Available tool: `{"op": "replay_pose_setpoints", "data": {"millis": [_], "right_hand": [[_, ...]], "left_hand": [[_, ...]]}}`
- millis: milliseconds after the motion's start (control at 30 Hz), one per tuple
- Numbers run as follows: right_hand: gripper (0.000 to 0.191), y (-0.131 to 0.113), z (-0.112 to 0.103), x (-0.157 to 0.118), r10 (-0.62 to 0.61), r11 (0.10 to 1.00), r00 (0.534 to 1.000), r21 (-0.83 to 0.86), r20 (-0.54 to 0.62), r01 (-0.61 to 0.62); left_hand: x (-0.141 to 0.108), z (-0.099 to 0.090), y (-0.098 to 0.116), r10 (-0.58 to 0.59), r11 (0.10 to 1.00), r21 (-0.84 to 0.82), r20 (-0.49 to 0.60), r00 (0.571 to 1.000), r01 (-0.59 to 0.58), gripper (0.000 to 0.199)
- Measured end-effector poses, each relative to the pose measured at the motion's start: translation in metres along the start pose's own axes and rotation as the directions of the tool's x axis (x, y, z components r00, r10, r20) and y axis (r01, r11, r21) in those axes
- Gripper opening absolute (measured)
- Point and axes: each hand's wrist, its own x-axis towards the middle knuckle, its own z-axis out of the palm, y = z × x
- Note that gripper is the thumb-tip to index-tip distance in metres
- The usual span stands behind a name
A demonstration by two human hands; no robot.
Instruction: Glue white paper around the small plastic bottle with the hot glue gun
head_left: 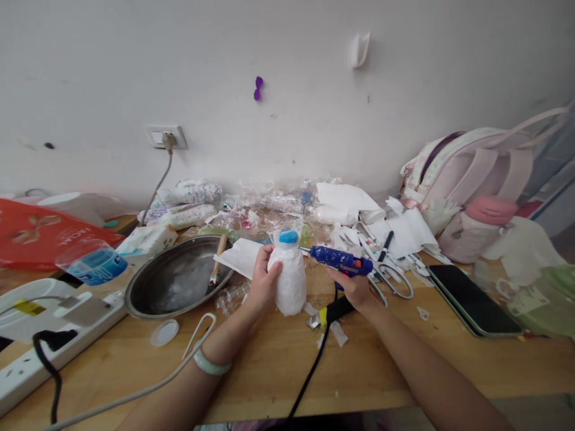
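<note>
My left hand (262, 281) grips a small bottle (290, 276) wrapped in white paper, with a blue cap on top, held upright just above the wooden table (395, 359). My right hand (354, 286) holds a blue glue gun (339, 259) whose nozzle points left at the bottle's neck, almost touching it. The gun's black cord (314, 365) runs down toward me over the table edge.
A metal pan (177, 276) with a brush lies left of the bottle. A white power strip (54, 335) is at far left, scissors (389, 278) and a phone (471, 299) at right. Paper scraps and plastic wrappers fill the back, with a pink backpack (476, 161) by the wall.
</note>
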Motion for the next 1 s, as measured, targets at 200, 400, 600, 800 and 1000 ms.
{"op": "replay_pose_setpoints", "data": {"millis": [200, 400, 600, 800, 1000], "right_hand": [[0.021, -0.001, 0.000, 0.002, 0.067, 0.998, 0.997, -0.019, -0.037, -0.068], [0.020, 0.007, 0.002, 0.010, 0.086, 0.992, 0.993, -0.081, -0.075, -0.092], [0.027, 0.019, 0.007, 0.010, 0.227, 0.858, 0.966, -0.495, 0.122, -0.139], [0.032, 0.014, 0.010, 0.004, 0.279, 0.639, 0.934, -0.769, 0.222, -0.008], [0.036, 0.003, -0.002, 0.005, 0.186, 0.804, 0.911, -0.589, 0.369, 0.075]], "left_hand": [[0.000, 0.000, -0.002, 0.035, 0.998, 0.043, -0.006, 0.999, -0.035, 0.049], [-0.002, 0.001, 0.002, 0.092, 0.987, 0.133, -0.030, 0.995, -0.087, 0.050], [-0.003, -0.001, -0.003, 0.084, 0.993, 0.095, -0.083, 0.993, -0.076, 0.048], [-0.003, 0.000, -0.004, 0.102, 0.990, 0.109, -0.105, 0.989, -0.090, 0.047], [-0.004, 0.001, -0.004, 0.061, 0.995, 0.091, -0.110, 0.992, -0.051, 0.046]]}}
